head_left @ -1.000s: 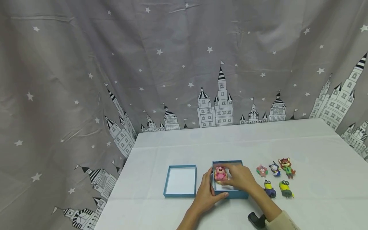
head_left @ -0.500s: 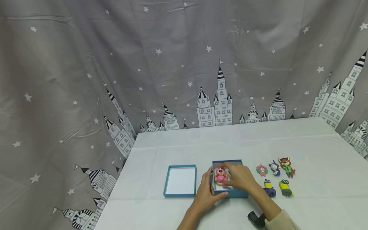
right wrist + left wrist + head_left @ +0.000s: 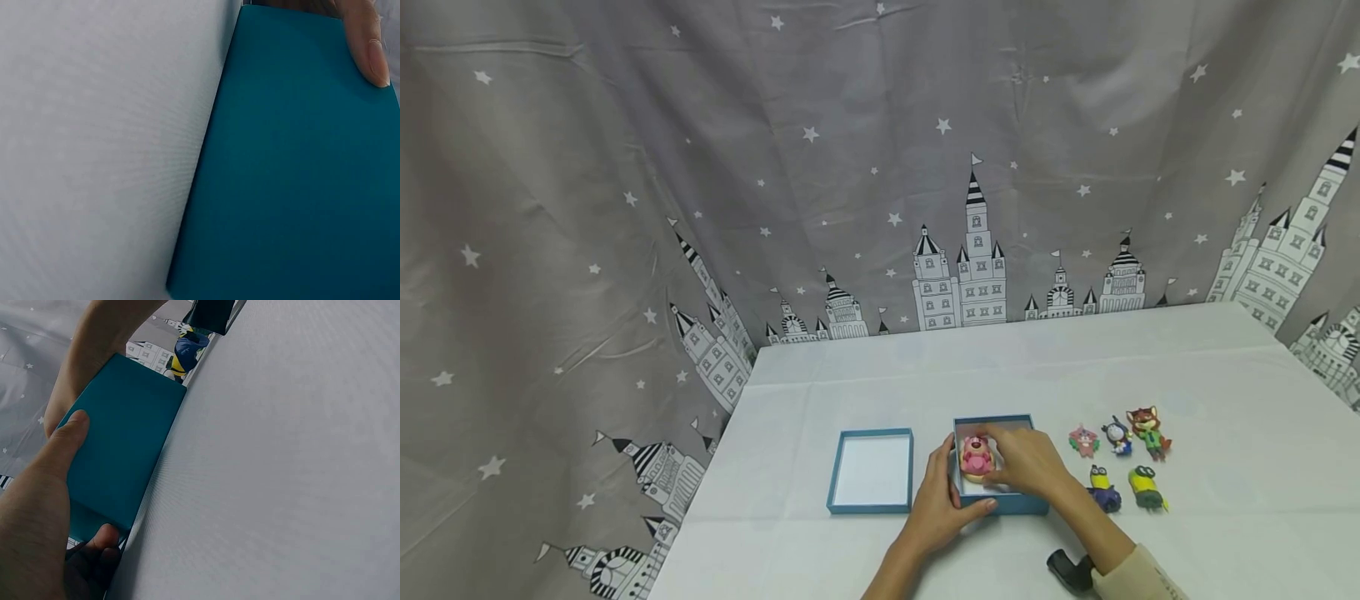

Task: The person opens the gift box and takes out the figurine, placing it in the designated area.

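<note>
A pink bear figurine [image 3: 976,458] lies inside the left part of an open blue box [image 3: 1018,505] in the head view. My right hand [image 3: 1032,463] reaches over the box's right side and pinches the bear between thumb and index finger. My left hand [image 3: 936,510] grips the box at its near left corner, thumb across the front wall and fingers along the left side. The left wrist view has the teal front of the box [image 3: 125,444] under the left thumb. In the right wrist view, the box wall [image 3: 294,162] hides the bear and the right fingers.
A shallow blue lid [image 3: 871,471] with a white inside lies left of the box. Right of it are several small figurines, among them a fox [image 3: 1146,432], a pink one [image 3: 1083,442] and a yellow-and-green one [image 3: 1145,487]. A black curved object [image 3: 1070,572] is beside the right sleeve.
The head view has shifted very slightly. Both hands, the box and the bear stay nearly as they were.
</note>
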Motion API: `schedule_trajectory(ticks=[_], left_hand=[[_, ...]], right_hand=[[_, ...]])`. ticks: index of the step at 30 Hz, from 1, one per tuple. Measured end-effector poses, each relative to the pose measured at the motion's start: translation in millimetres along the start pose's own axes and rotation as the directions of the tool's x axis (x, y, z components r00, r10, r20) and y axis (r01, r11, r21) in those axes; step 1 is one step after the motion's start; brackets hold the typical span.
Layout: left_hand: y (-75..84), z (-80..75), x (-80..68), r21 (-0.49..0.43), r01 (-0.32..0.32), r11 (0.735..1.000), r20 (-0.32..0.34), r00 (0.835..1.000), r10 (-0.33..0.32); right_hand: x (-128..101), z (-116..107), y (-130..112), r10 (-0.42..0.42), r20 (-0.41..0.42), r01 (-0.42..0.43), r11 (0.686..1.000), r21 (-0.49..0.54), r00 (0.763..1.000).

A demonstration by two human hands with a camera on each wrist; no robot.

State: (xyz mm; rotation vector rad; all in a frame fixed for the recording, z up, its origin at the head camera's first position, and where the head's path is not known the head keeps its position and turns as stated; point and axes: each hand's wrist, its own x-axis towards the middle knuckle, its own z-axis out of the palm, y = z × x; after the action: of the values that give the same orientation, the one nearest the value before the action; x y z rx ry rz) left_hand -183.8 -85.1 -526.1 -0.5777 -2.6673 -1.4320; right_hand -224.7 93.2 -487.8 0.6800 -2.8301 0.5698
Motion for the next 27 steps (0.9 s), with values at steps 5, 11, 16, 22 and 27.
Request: schedule_trajectory(ticks=[5,11,16,22,27], left_hand=[[0.0,-0.3,0.0,-0.004,-0.003,1.0,-0.004,1.0,0.003],[-0.1,0.3,0.0,0.01,-0.005,1.0,-0.013,1.0,0.005],[-1.0,1.1,0.6,0.007,-0.002,1.0,-0.01,1.0,0.002],[-0.6,1.1,1.1,0.012,0.008,1.0,-0.005,1.0,-0.008],[-0.7,0.9,0.9,0.01,0.013,1.0,-0.008,1.0,-0.013]], right_hand=[[0.4,-0.2,0.1,-0.004,0.009,0.004,1.0,-0.002,1.0],[-0.1,-2.1,0.3,-0.03,-0.005,0.03,1.0,0.0,1.0],[-0.4,-2.1,0.2,-0.03,0.004,0.03,0.999,-0.015,1.0],[-0.4,-2.8,-0.9,-0.017,0.001,0.017,1.0,-0.025,1.0],[-0.5,-3.0,-1.3,-0.022,-0.02,0.022,0.999,-0.025,1.0]])
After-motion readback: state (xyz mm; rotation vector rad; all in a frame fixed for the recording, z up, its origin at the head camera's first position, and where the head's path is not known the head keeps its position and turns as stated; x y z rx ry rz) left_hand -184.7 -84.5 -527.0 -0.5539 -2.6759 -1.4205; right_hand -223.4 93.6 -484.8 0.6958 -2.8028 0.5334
